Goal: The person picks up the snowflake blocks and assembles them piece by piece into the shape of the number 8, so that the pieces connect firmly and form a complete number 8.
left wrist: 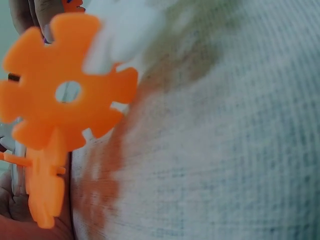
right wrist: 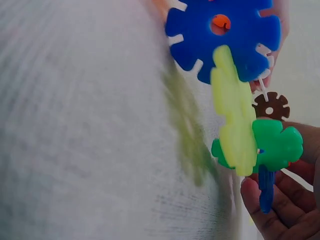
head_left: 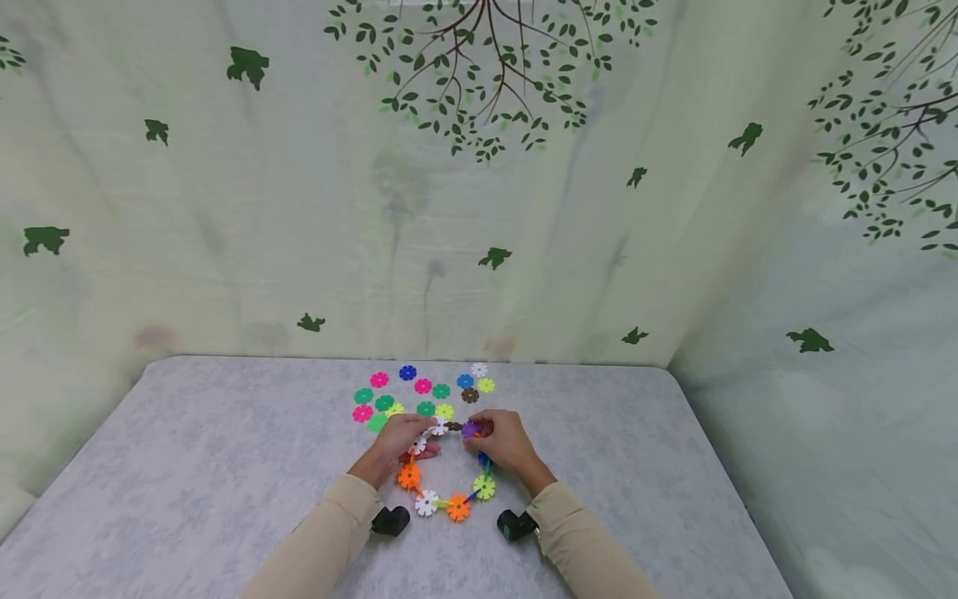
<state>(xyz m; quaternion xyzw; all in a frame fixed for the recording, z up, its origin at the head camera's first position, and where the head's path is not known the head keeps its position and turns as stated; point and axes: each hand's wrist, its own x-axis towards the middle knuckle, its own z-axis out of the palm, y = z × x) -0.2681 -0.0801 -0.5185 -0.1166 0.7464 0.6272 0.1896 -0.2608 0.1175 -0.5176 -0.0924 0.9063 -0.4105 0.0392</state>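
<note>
Soft, even light fills the head view, with the curtain [head_left: 554,308] dimmer toward its right corner. In the left wrist view, a white flower-shaped disc [left wrist: 125,35] blurs; orange smears [left wrist: 102,170] on the tabletop [left wrist: 225,165] are probably reflections.

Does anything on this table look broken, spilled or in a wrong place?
Nothing stands out. The loose slotted discs lie grouped on the table, and the chain of linked discs, held by the left hand and right hand, shows no visible damage, though they hide part of it.
</note>
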